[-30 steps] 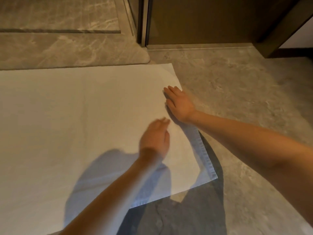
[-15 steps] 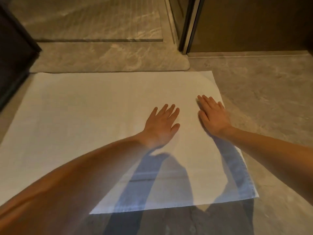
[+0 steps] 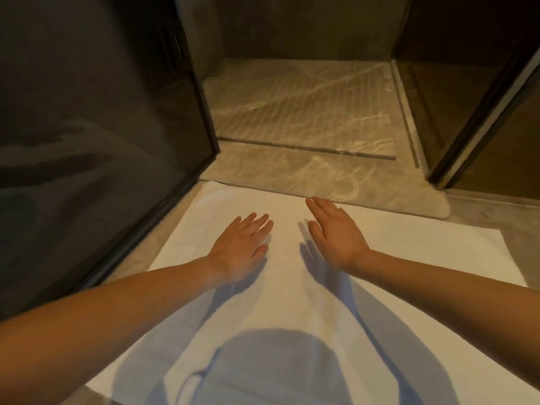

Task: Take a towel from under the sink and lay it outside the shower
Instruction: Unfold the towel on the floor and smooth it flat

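A: What does the towel [image 3: 292,302] look like?

B: White, spread flat on the floor, smooth, with the person's shadow across its near half. Its far edge lies just beyond the fingertips, against the stone threshold [image 3: 321,176] of the shower.

A: And the hands, starting on the left?

B: The left hand [image 3: 241,244] lies palm down on the towel, fingers [image 3: 257,222] straight and slightly spread, gripping nothing. The right hand [image 3: 336,232] sits just beside it, also flat, fingers [image 3: 320,207] extended and close together, tips nearly at the towel's far edge. It holds nothing either.

A: Anything containing something?

B: Only the shower itself, beyond the fingertips: its ribbed marble floor [image 3: 298,112] shows nothing on it.

A: What surrounds them?

B: Left of the left fingers stands a dark glass panel [image 3: 87,127] in a black frame, running along the towel's left edge with a strip of floor between. Far right of the right fingers is another dark-framed door [image 3: 479,118]. Grey floor tile [image 3: 517,229] shows past the towel's right corner.
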{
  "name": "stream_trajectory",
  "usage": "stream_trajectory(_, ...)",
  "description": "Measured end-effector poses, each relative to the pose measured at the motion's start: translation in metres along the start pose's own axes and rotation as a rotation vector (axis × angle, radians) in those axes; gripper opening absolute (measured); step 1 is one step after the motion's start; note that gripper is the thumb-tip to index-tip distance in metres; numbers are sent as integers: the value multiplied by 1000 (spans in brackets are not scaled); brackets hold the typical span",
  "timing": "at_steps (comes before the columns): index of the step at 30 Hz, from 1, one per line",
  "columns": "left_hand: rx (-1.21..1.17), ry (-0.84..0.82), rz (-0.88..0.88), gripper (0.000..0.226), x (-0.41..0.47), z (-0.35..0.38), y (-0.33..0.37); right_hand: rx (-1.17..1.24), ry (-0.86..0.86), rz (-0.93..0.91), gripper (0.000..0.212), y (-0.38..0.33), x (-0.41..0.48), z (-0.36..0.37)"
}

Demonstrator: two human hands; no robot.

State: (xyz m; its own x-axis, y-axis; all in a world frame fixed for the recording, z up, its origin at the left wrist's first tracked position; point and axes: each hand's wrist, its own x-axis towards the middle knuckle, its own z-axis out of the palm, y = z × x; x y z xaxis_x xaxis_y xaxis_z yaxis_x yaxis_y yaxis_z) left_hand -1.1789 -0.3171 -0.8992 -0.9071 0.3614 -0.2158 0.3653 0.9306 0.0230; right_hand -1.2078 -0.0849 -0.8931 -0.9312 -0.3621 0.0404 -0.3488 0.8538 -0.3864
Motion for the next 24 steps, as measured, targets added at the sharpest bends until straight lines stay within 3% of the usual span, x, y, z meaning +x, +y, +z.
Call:
stream_trajectory(4, -91, 49, -171, 55, 10, 25, -47, -60, -51, -81, 53, -38, 38, 33)
stream_trajectory(7, -182, 99, -283, 55, 26, 40, -66, -69, -42, -14, 53, -64, 67, 62)
stream_trajectory(12, -137, 103, -255, 57, 28, 72, -101, -117, -82, 34, 53, -86, 99, 108)
stream_trajectory(16, -203, 210, -240, 60, -4, 103, -130, -119, -144, 47, 54, -93, 110, 132)
stream_trajectory(24, -151, 222, -195, 59, 29, 95, -145, -176, -96, 57, 59, -93, 108, 157)
